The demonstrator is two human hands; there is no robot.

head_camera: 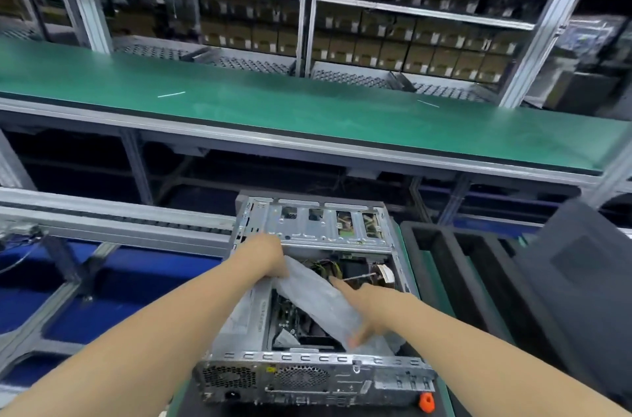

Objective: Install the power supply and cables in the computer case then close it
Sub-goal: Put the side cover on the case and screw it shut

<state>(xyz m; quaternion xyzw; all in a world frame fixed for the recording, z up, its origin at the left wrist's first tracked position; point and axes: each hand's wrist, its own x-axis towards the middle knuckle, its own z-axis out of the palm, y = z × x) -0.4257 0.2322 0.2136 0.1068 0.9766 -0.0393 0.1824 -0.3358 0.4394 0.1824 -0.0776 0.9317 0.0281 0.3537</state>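
An open metal computer case point(307, 362) lies flat in front of me, its rear panel with fan grilles nearest. Over its open middle stretches a translucent plastic bag point(318, 297). My left hand point(265, 256) grips the bag's far end beside the drive cage point(325, 225). My right hand point(369, 310) holds the near end of the bag, index finger pointing toward the cables point(330, 268) inside. The contents of the bag are blurred and I cannot make them out. A power supply point(236, 317) sits in the case's left side.
A dark side panel point(578, 283) leans at the right over black foam trays point(455, 266). A green conveyor bench point(307, 108) runs across behind, with shelves of boxes point(376, 47) beyond. An orange part point(426, 402) sits at the case's near right corner. Blue bins lie at the left.
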